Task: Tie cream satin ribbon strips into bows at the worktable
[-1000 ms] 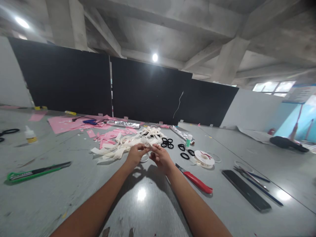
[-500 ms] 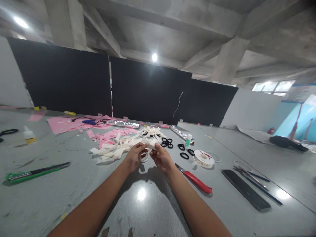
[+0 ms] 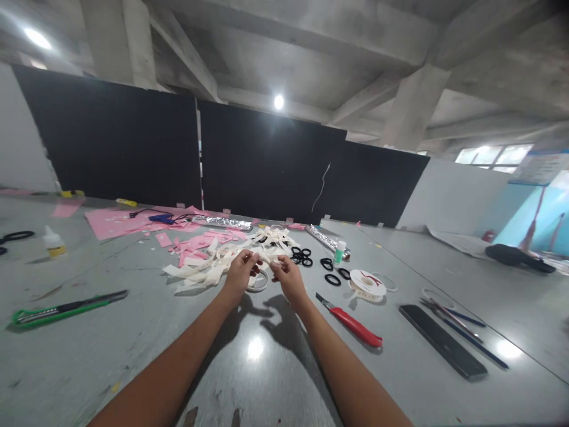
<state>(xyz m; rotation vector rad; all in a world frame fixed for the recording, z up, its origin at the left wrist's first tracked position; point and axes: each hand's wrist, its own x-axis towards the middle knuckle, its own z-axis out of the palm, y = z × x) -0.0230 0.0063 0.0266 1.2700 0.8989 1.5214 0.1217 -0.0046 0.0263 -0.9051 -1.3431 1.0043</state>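
My left hand (image 3: 241,274) and my right hand (image 3: 288,277) are raised over the middle of the grey table. Between them they pinch a short cream strip (image 3: 267,258), fingers closed at each end of it. Whether the strip is paper or fabric I cannot tell. Below the hands lies a pale ring (image 3: 258,283), like a roll of tape, partly hidden by my left hand. Behind my left hand spreads a heap of loose cream strips (image 3: 208,270). Several black rings (image 3: 302,256) sit just beyond my right hand.
A red-handled cutter (image 3: 355,327) and white ribbon spool (image 3: 367,284) lie right, near a black flat bar (image 3: 440,341). At left are a green cutter (image 3: 66,309) and a glue bottle (image 3: 53,242). Pink sheets (image 3: 111,222) and black panels (image 3: 267,160) stand behind.
My hands have drawn slightly apart at the wrists, and the strip between them looks narrower. More of the pale ring shows below. The things on the table have stayed put.
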